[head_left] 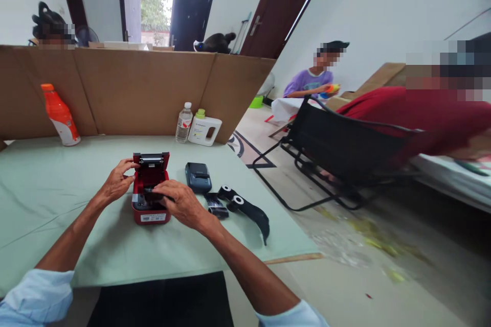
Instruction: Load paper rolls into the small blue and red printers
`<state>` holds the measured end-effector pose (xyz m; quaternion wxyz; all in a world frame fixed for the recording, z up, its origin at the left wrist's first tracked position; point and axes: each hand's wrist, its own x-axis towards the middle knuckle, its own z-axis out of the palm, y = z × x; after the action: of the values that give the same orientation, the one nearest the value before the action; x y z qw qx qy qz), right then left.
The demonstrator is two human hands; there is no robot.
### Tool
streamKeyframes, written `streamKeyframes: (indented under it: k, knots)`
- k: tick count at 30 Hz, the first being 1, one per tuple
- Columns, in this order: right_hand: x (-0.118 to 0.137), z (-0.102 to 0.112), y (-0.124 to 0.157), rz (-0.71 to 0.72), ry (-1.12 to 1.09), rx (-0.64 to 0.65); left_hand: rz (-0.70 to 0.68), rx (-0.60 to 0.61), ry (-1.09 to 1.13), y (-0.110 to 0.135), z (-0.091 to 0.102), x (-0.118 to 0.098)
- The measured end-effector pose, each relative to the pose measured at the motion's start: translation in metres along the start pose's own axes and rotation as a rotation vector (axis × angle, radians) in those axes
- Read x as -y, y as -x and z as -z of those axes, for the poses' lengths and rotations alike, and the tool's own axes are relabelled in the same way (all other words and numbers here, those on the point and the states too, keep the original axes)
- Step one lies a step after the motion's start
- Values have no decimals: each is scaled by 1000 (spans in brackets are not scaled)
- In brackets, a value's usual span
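Observation:
A small red and black label printer [151,217] stands on the table with its lid [152,160] raised, so its dark inside shows. My left hand [118,180] is at the printer's left side, bent fingers against the lid's edge and the thumb lower down. Over the printer's front opening, my right hand [180,203] reaches in with fingers pinched at a dark piece; its kind cannot be made out. A dark blue-grey compact device [198,178] lies to the right. Near it are a roll of shiny black film [218,208] and a black ribbon on white-cored rolls [251,213], its tail unwound.
A cardboard partition [146,92] borders the far side of the green-covered table [103,253]. Along it stand an orange bottle [61,115], a clear water bottle [184,123] and a white jug [205,130]. Right of the table are a black folding chair [345,138] and other people.

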<state>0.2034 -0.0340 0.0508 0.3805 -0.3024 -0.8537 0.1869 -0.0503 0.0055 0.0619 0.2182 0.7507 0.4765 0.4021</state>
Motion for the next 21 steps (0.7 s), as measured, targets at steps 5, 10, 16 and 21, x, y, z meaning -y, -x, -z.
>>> streamKeyframes:
  k: [5, 10, 16, 21]
  knots:
    - [-5, 3, -23, -269, -286, -93, 35, -77, -78, 13, 6, -7]
    - [-9, 9, -39, -333, -488, -66, 112, 22, -2, 15, 7, -23]
    - [-7, 17, -51, -294, -540, -79, 69, 193, 143, 8, -1, -29]
    - [-5, 26, -62, -288, -563, -88, 109, 207, 171, 3, -8, -24]
